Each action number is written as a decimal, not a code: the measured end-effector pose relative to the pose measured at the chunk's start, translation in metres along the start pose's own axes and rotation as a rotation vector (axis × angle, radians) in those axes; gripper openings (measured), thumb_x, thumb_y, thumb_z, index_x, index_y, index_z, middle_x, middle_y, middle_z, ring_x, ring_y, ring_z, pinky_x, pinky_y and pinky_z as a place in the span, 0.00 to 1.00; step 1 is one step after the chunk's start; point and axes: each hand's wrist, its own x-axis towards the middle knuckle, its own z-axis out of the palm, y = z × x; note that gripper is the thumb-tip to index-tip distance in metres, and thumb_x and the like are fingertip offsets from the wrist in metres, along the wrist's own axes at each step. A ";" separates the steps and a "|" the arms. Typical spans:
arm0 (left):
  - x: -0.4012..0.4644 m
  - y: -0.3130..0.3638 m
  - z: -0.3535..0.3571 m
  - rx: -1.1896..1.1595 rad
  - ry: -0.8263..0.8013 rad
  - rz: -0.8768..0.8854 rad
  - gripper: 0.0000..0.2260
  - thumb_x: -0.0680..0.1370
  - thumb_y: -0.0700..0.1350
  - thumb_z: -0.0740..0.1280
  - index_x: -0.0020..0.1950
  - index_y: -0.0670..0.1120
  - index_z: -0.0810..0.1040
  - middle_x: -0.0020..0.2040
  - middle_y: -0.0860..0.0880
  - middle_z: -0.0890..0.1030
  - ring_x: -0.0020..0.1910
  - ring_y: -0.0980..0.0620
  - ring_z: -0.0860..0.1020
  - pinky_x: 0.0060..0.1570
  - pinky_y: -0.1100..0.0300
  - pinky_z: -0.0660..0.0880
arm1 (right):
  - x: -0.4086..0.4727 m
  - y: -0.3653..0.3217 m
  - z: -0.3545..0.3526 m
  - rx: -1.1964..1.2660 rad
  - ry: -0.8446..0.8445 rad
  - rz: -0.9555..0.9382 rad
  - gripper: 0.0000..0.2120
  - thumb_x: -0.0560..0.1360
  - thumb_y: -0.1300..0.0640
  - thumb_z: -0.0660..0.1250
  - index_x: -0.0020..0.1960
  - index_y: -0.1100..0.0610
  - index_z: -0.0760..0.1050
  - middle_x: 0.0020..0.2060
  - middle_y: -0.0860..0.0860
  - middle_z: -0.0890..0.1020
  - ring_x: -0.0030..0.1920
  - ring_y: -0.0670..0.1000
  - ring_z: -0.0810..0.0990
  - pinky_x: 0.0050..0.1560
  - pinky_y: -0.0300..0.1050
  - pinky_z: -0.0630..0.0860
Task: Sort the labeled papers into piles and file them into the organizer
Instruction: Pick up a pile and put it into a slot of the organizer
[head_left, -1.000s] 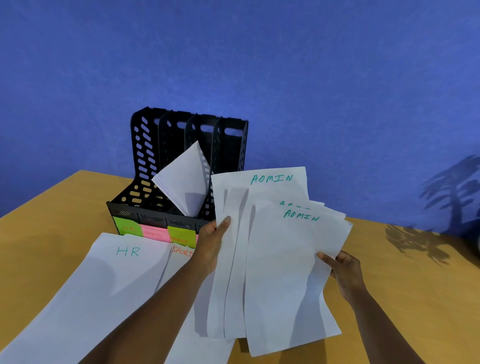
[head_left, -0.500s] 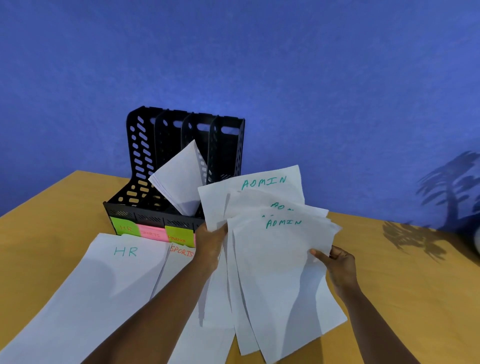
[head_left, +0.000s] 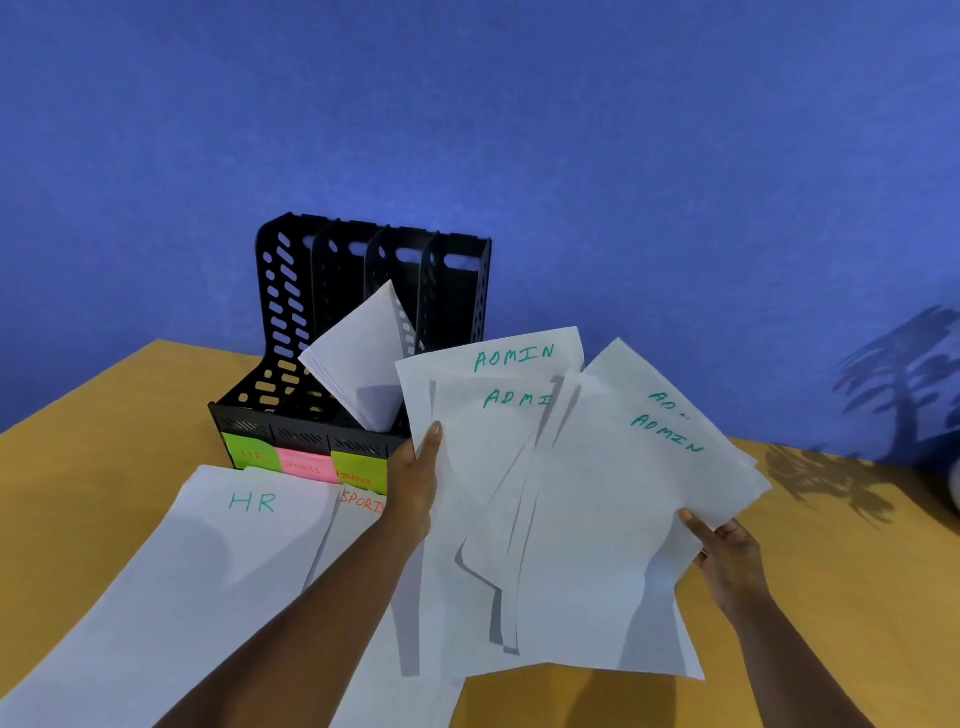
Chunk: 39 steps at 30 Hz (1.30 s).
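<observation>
Several white sheets marked ADMIN (head_left: 566, 499) are fanned out above the table, held from both sides. My left hand (head_left: 415, 480) grips their left edge with the thumb on top. At the lower right edge, my right hand (head_left: 724, 553) grips the sheets. The black slotted organizer (head_left: 374, 332) stands behind, with green, pink and yellow-green labels on its front. A bundle of white papers (head_left: 358, 364) leans in one of its right slots. On the table lie an HR pile (head_left: 208, 571) and, beside it, a SPORTS pile (head_left: 361, 506) partly hidden under my left arm.
The wooden table (head_left: 104, 415) runs back to a blue wall. Plant shadows fall on the wall and table at the right (head_left: 883, 395). A pale object shows at the right frame edge (head_left: 953, 486).
The ADMIN sheets have spread into a wider fan, with the right-hand sheets swung out to the right. Both hands keep their hold.
</observation>
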 end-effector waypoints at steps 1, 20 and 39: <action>0.000 0.000 0.001 0.023 -0.010 -0.003 0.13 0.79 0.45 0.62 0.61 0.42 0.76 0.43 0.55 0.79 0.47 0.52 0.77 0.47 0.64 0.74 | 0.000 0.000 0.001 -0.003 -0.001 0.000 0.12 0.71 0.71 0.66 0.38 0.55 0.80 0.29 0.43 0.85 0.29 0.41 0.83 0.29 0.32 0.78; -0.014 -0.003 0.020 0.322 -0.172 -0.079 0.16 0.74 0.42 0.70 0.60 0.39 0.75 0.58 0.42 0.80 0.55 0.44 0.78 0.60 0.51 0.74 | -0.008 -0.021 0.096 -0.113 -0.047 -0.192 0.17 0.63 0.51 0.75 0.39 0.57 0.70 0.31 0.46 0.78 0.33 0.43 0.76 0.38 0.34 0.73; -0.042 0.020 0.056 0.446 -0.412 0.320 0.27 0.74 0.31 0.66 0.52 0.65 0.65 0.50 0.69 0.69 0.45 0.84 0.69 0.42 0.86 0.67 | -0.031 -0.033 0.107 -0.192 -0.046 -0.403 0.10 0.67 0.56 0.71 0.46 0.47 0.76 0.44 0.47 0.82 0.44 0.44 0.83 0.44 0.42 0.81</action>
